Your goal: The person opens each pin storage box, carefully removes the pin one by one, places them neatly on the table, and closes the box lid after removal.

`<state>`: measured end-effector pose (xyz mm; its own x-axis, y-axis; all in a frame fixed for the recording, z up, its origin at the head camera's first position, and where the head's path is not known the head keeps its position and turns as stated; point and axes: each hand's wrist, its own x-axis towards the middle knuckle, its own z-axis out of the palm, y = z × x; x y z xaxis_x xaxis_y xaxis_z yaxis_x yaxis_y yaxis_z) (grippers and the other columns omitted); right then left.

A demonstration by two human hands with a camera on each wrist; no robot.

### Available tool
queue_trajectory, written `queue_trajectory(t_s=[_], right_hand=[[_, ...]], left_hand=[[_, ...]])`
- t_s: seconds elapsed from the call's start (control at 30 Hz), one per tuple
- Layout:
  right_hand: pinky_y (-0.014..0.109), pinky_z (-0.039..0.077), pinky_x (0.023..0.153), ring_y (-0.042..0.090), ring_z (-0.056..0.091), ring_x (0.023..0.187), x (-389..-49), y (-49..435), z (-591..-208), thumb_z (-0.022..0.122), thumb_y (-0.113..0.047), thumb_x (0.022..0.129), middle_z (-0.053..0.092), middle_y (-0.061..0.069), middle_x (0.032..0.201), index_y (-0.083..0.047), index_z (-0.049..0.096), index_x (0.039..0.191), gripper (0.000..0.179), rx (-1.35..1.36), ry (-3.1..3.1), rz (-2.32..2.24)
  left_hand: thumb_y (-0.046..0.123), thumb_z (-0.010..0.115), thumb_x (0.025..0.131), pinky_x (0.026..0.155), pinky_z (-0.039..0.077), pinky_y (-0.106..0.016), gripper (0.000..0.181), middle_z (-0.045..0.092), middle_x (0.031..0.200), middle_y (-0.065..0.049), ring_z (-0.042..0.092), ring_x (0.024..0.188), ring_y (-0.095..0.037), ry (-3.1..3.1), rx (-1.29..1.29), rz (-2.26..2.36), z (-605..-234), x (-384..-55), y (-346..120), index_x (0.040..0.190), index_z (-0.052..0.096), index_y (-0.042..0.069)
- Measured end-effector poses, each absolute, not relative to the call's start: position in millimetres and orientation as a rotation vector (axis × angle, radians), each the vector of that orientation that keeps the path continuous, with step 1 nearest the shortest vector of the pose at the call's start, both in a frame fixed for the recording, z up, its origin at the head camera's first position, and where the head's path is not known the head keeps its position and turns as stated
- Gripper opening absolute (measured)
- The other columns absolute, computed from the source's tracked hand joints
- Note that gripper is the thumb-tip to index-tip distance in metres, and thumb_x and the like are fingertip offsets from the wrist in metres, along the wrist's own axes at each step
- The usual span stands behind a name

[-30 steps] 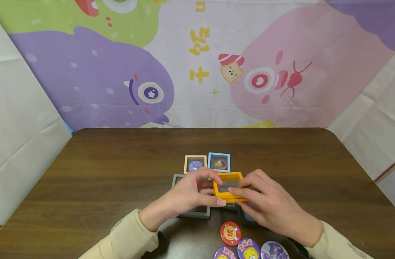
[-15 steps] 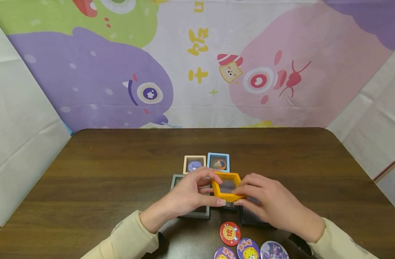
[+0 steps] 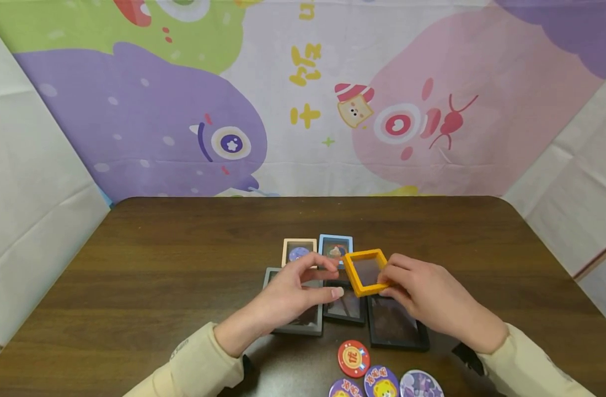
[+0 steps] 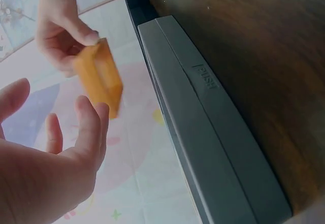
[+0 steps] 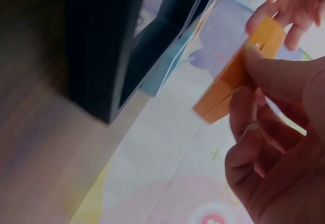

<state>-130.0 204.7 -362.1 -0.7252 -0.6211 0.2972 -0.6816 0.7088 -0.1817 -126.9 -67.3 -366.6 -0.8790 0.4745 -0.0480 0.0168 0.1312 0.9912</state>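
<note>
A yellow-orange square display case point(image 3: 368, 270) with a clear window is pinched at its right edge by my right hand point(image 3: 427, 292), above the table. The right wrist view shows the thumb and fingers on the case's side wall point(image 5: 223, 92), which has a thin seam. My left hand point(image 3: 290, 295) is apart from the case, its fingers spread and slightly bent with nothing between them. Below it lies a grey display case point(image 3: 298, 331), partly hidden by that hand. The left wrist view shows PUSH lettering on the grey case's edge point(image 4: 203, 107).
A small black case point(image 3: 344, 310) and a larger black case point(image 3: 399, 325) lie beside the grey one. Behind are a beige case point(image 3: 288, 251) and a light-blue case point(image 3: 336, 237), each containing a round badge. A red badge point(image 3: 354, 358) and purple badges point(image 3: 382, 381) lie in front.
My left hand has let go of the yellow-orange case. My right hand has carried it slightly right and away from me, uncovering more of the black cases.
</note>
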Motion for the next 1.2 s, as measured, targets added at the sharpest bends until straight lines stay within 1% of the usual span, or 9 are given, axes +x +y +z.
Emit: queue_trajectory(t_s=[0.13, 0.27, 0.47, 0.63, 0.73, 0.83, 0.97, 1.1, 1.2], right_hand=[[0.024, 0.050, 0.058, 0.001, 0.053, 0.065, -135, 210, -365, 0.086, -0.015, 0.079, 0.053, -0.012, 0.085, -0.019, 0.068, 0.089, 0.021, 0.958, -2.747, 0.292], [0.027, 0.049, 0.056, 0.004, 0.052, 0.063, -138, 214, -368, 0.086, -0.016, 0.078, 0.054, -0.009, 0.082, -0.017, 0.070, 0.089, 0.020, 0.864, -2.822, 0.216], [0.028, 0.048, 0.055, 0.006, 0.052, 0.063, -139, 218, -370, 0.083, -0.015, 0.082, 0.056, -0.006, 0.082, -0.015, 0.071, 0.089, 0.014, 0.763, -2.969, 0.228], [0.029, 0.046, 0.057, 0.005, 0.049, 0.063, -141, 219, -371, 0.079, -0.023, 0.087, 0.055, -0.008, 0.083, -0.018, 0.071, 0.090, 0.011, 0.725, -3.079, 0.273], [0.032, 0.048, 0.060, 0.006, 0.051, 0.066, -142, 220, -373, 0.077, -0.028, 0.088, 0.056, -0.008, 0.086, -0.018, 0.071, 0.092, 0.013, 0.707, -3.115, 0.286], [0.034, 0.049, 0.060, 0.007, 0.053, 0.068, -143, 221, -374, 0.078, -0.028, 0.088, 0.058, -0.007, 0.087, -0.018, 0.071, 0.093, 0.013, 0.701, -3.099, 0.276], [0.031, 0.047, 0.058, 0.007, 0.051, 0.065, -143, 220, -373, 0.078, -0.026, 0.087, 0.058, -0.007, 0.085, -0.018, 0.072, 0.091, 0.011, 0.695, -3.050, 0.260], [0.030, 0.048, 0.059, 0.007, 0.054, 0.067, -147, 210, -370, 0.078, -0.023, 0.088, 0.058, -0.006, 0.087, -0.017, 0.074, 0.091, 0.008, 0.742, -2.999, 0.266], [0.033, 0.054, 0.067, 0.011, 0.060, 0.078, -156, 198, -370, 0.077, -0.022, 0.089, 0.062, -0.003, 0.095, -0.014, 0.075, 0.094, 0.011, 0.883, -2.942, 0.247]], left_hand=[[0.019, 0.075, 0.090, 0.090, 0.050, -0.037, 0.034, 0.062, 0.124, -0.010, 0.059, 0.120, -0.028, 2.070, 0.489, 1.785, -368, -127, -67, 0.116, 0.060, 0.005], [0.020, 0.075, 0.090, 0.088, 0.050, -0.036, 0.031, 0.063, 0.122, -0.012, 0.060, 0.119, -0.029, 2.070, 0.523, 1.764, -369, -127, -67, 0.114, 0.061, 0.005], [0.018, 0.073, 0.091, 0.087, 0.051, -0.034, 0.028, 0.063, 0.123, -0.010, 0.063, 0.111, -0.020, 2.047, 0.542, 1.767, -371, -128, -65, 0.113, 0.062, 0.003], [0.019, 0.074, 0.090, 0.085, 0.051, -0.034, 0.028, 0.063, 0.122, -0.009, 0.063, 0.108, -0.019, 2.054, 0.552, 1.760, -373, -129, -64, 0.111, 0.062, 0.005], [0.019, 0.075, 0.089, 0.083, 0.051, -0.035, 0.026, 0.063, 0.121, -0.009, 0.063, 0.107, -0.020, 2.073, 0.557, 1.750, -374, -129, -63, 0.110, 0.063, 0.008], [0.020, 0.076, 0.089, 0.079, 0.050, -0.035, 0.026, 0.064, 0.120, -0.009, 0.064, 0.105, -0.019, 2.085, 0.565, 1.738, -374, -129, -63, 0.110, 0.064, 0.009], [0.021, 0.075, 0.090, 0.077, 0.049, -0.036, 0.027, 0.064, 0.117, -0.011, 0.064, 0.101, -0.017, 2.101, 0.574, 1.708, -373, -130, -65, 0.111, 0.064, 0.009], [0.024, 0.073, 0.091, 0.082, 0.049, -0.037, 0.028, 0.063, 0.117, -0.011, 0.064, 0.100, -0.017, 2.122, 0.563, 1.681, -371, -132, -68, 0.112, 0.063, 0.008], [0.026, 0.072, 0.093, 0.086, 0.049, -0.038, 0.028, 0.062, 0.119, -0.010, 0.064, 0.102, -0.017, 2.137, 0.537, 1.679, -369, -134, -72, 0.112, 0.063, 0.009]])
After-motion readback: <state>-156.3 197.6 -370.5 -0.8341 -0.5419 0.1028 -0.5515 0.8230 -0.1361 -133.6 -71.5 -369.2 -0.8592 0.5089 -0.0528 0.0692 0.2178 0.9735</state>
